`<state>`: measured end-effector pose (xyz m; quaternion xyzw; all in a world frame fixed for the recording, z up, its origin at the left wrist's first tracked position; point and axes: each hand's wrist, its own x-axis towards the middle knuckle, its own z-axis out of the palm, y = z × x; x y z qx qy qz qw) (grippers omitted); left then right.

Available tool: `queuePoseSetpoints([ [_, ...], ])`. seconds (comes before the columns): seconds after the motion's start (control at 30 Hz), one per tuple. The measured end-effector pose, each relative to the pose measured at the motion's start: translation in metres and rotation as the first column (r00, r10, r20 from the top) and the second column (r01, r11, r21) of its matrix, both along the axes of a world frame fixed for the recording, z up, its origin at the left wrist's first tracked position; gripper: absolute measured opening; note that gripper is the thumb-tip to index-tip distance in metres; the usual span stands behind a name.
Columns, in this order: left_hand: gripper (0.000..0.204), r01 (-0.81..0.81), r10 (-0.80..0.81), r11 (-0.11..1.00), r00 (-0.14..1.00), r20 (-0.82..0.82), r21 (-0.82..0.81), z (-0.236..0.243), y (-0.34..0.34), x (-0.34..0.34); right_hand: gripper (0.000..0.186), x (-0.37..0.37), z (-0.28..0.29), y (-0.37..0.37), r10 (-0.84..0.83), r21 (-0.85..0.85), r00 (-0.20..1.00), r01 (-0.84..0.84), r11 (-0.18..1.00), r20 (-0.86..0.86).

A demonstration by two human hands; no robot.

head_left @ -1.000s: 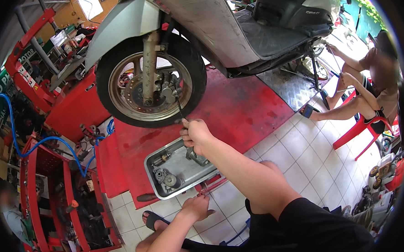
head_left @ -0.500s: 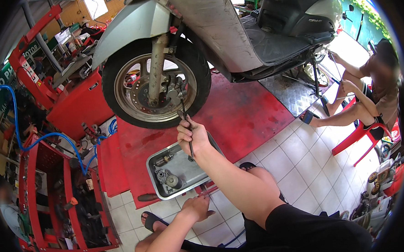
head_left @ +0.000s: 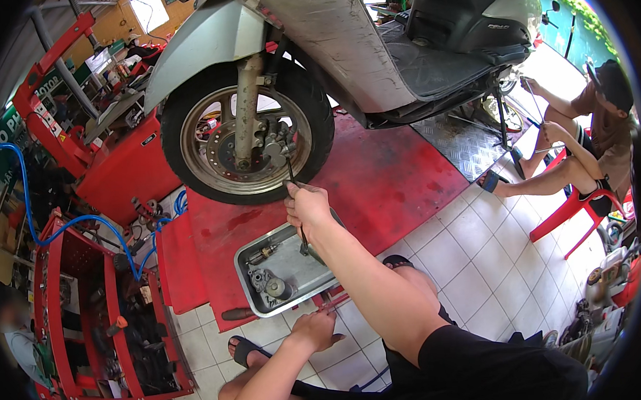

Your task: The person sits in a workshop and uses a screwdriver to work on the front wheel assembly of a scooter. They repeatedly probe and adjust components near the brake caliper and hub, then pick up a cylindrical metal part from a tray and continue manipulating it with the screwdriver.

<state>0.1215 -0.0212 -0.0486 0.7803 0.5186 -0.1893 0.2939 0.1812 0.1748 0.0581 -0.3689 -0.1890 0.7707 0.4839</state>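
My right hand [head_left: 308,206] is closed around the middle of a slim dark wrench [head_left: 290,171]. Its upper end reaches the brake caliper [head_left: 277,151] on the scooter's front wheel [head_left: 318,120]; whether it sits on a bolt is too small to tell. The lower end hangs over a metal tray [head_left: 242,282]. In the tray lie a round metal part [head_left: 275,287] and a slender fitting [head_left: 262,254]. Below the tray's near edge, my left hand [head_left: 314,331] is curled beside a red bar [head_left: 334,298]. What its fingers grip is hidden.
A red lift platform [head_left: 391,167] lies under the raised scooter. A brown-handled tool [head_left: 236,314] rests beside the tray. Red shelving [head_left: 116,312] and a blue air hose [head_left: 82,215] stand at left. To the right, another person sits on a red chair [head_left: 564,220].
My right hand has turned so its back faces up, its fingers now wrapped around the wrench. The left hand has hardly moved. The seated person's head has shifted slightly.
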Motion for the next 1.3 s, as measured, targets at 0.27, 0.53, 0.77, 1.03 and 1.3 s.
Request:
queuePoseSetpoints([
  [0.27,0.058,0.017,-0.017,0.999,1.000,0.003,0.028,-0.001,0.000,0.000,0.011,0.004,-0.002,0.001,0.023,-0.022,0.999,-0.024,0.999,-0.027],
  [0.53,0.058,0.008,-0.008,1.000,1.000,0.001,-0.009,0.004,0.003,0.003,0.015,0.016,-0.001,0.002,0.114,0.043,0.993,-0.115,0.992,0.032],
  [0.77,0.059,0.009,-0.009,1.000,1.000,-0.019,-0.020,0.002,0.001,0.003,0.016,0.015,-0.006,0.005,0.125,0.037,0.991,-0.123,0.992,-0.056],
  [1.03,0.064,-0.001,0.001,1.000,1.000,-0.021,-0.017,0.001,-0.001,-0.001,0.016,0.016,-0.013,0.012,0.135,-0.050,0.932,-0.161,0.986,-0.336],
  [1.3,0.065,0.002,-0.003,1.000,0.999,-0.034,-0.030,0.000,0.000,0.000,0.016,0.015,-0.010,0.009,0.134,0.010,0.971,-0.135,0.991,-0.199],
])
